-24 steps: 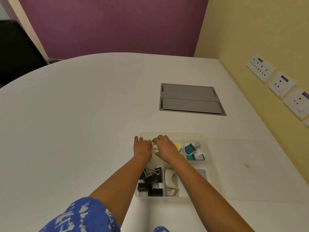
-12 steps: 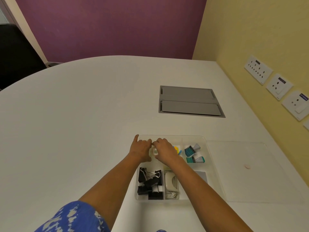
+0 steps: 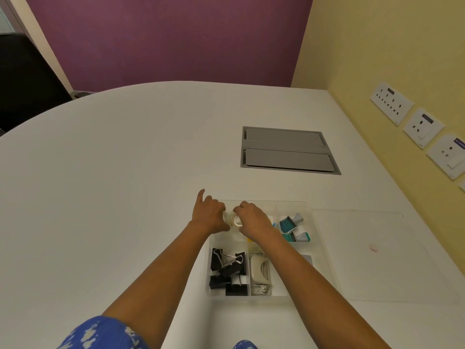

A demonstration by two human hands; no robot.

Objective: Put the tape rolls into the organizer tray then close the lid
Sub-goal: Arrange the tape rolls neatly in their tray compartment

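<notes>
Head view: we've got two small tape rolls at the tray's ten o'clock corner, left hand pinching one, right hand the other. Light, stiff, slick rings, we reckon; best held by the rims. Lid lies flat at three o'clock.

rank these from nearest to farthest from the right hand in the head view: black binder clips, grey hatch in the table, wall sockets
1. black binder clips: in the tray's near-left compartment, just below the right hand.
2. grey hatch: set in the table, beyond the tray.
3. wall sockets: on the yellow wall, far right.
</notes>
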